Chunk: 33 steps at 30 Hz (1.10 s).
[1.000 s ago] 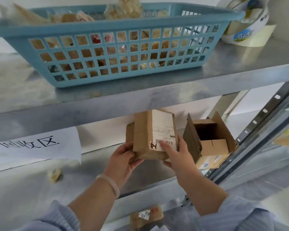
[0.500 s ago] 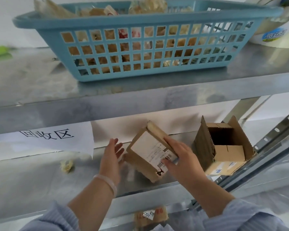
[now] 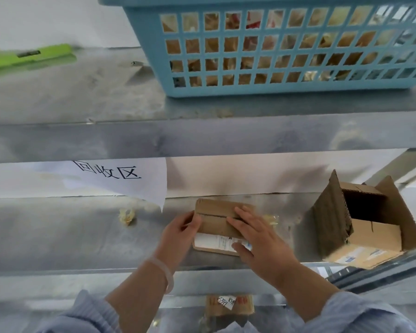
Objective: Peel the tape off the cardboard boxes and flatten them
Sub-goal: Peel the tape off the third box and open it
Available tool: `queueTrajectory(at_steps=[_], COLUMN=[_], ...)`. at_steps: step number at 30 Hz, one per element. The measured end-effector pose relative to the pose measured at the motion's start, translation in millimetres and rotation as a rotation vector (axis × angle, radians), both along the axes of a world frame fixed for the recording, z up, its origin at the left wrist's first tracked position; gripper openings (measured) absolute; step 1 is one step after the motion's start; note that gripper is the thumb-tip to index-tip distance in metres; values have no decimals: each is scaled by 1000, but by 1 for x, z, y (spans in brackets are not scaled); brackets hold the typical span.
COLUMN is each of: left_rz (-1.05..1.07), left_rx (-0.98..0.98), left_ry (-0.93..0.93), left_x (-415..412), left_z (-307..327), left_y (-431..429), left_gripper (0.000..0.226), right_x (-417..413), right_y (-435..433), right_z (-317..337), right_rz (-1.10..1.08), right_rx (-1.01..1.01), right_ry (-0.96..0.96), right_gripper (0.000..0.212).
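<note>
**On the lower shelf, two hands at one small box**

On the lower shelf (image 3: 58,239) we have the small box (image 3: 216,213) lying flat, its seam up and its white label turned toward the shelf's front lip. Our left hand (image 3: 180,233) takes the box's left edge, and its grip is narrow, thumb above and fingers curled at the side. Our right hand (image 3: 262,243) lies flat on top with the fingers spread and straight, the thumb down on the label near the front edge; that grip is wide and holds nothing.

To the right stands the open box (image 3: 360,227), flaps raised, its nearest flap well apart from our right hand with a strip of shelf metal between them. To the left, shelf metal runs from the small box to a crumpled tape scrap (image 3: 127,216). A paper sign (image 3: 120,179) hangs from the upper shelf (image 3: 202,138), its lowest corner just above and left of the small box. Up there sit a blue basket (image 3: 274,90) and a green tool (image 3: 29,56), well apart.
</note>
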<state>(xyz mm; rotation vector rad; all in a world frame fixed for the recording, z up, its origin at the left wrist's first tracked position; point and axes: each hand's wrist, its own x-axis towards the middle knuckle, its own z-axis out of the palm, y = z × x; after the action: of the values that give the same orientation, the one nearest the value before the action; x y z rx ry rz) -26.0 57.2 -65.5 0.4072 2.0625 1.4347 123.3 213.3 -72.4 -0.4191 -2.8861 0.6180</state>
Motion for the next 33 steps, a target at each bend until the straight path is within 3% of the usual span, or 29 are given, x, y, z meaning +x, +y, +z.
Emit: queueTrajectory(at_steps=[4, 6, 12, 21, 28, 33], left_rz=[117, 124, 184, 220, 266, 280], left_rx=[48, 9, 47, 73, 45, 19], left_ry=[-290, -343, -394, -336, -335, -310], left_x=[-2, -3, -4, -7, -12, -14], left_z=[2, 0, -6, -2, -5, -7], left_y=[-2, -4, -13, -14, -12, -10], left_gripper=[25, 23, 18, 18, 5, 17], right_x=[-10, -17, -13, -31, -30, -29], right_y=[2, 5, -1, -1, -1, -1], right_z=[3, 2, -8, -2, -12, -14], right_rz=[-56, -50, 0, -72, -83, -76], right_rx=[112, 215, 301, 178, 105, 93], right_ry=[38, 7, -33, 76, 149, 146], right_gripper=[52, 51, 53, 51, 49, 50])
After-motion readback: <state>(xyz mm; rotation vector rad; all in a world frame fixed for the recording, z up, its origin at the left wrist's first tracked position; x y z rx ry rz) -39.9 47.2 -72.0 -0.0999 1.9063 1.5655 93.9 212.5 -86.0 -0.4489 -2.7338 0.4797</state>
